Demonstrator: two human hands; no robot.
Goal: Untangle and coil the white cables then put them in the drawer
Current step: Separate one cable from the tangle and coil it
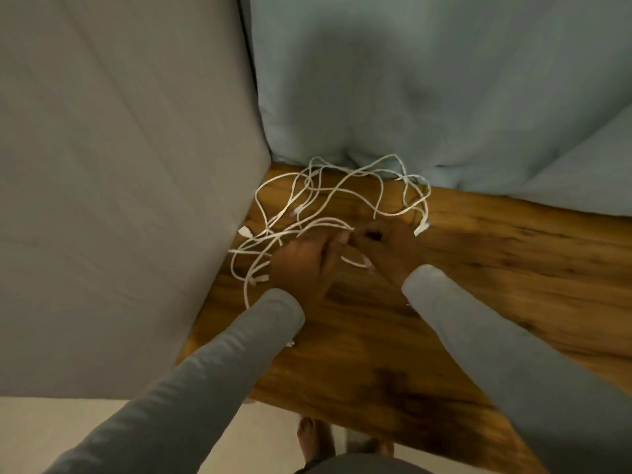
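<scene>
Glossy grained wood tabletop [444, 285], smooth white cables [342, 186], matt cloth curtain [427, 80]

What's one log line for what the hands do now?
step: untangle | left hand: pinches white cables | right hand: pinches white cables | state: tangled on wooden table

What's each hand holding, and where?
Left hand and right hand both pinch the white cables, at a strand of the tangle where the two hands meet.

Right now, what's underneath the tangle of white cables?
The white cables lie on a wooden surface, far loops against blue cloth. The left hand and right hand hide near strands.
</scene>
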